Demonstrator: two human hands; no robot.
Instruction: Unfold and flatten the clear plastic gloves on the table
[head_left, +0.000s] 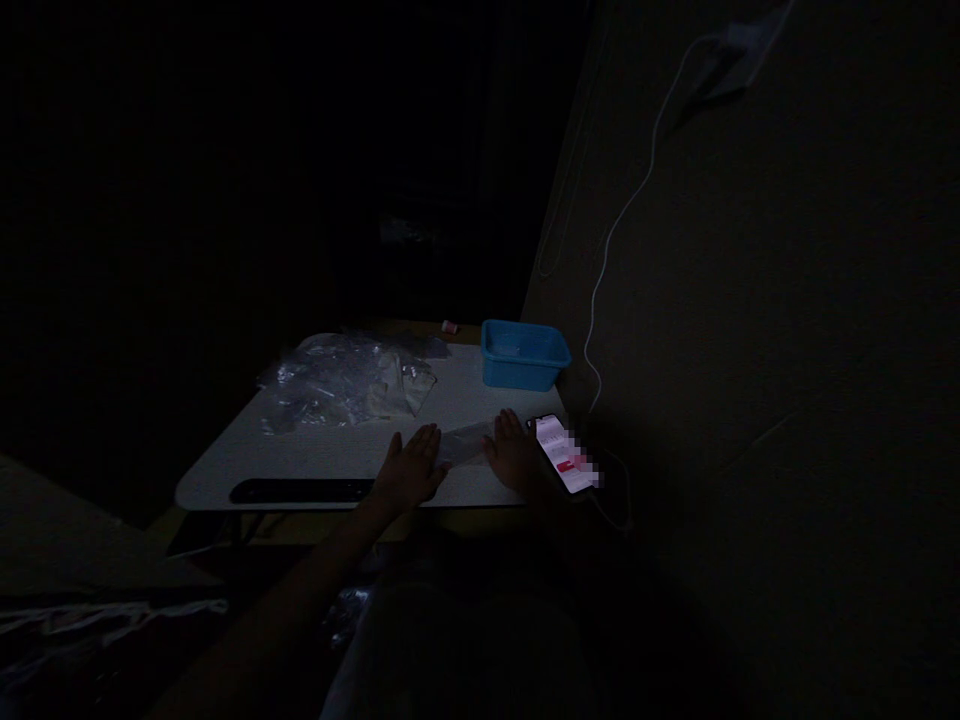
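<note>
The scene is very dark. My left hand (pixel 411 466) lies flat on the white table (pixel 315 455), fingers stretched out, on the left end of a small clear plastic bag (pixel 463 441). Flat too, my right hand (pixel 512 450) presses the bag's right end. The bag lies between both hands near the table's front edge. What is inside it cannot be made out.
A heap of clear plastic bags (pixel 345 385) lies at the table's far left. A blue tub (pixel 523 353) stands at the back right. A lit phone (pixel 564 454) lies right of my right hand, with a white cable (pixel 615 230) running up the wall.
</note>
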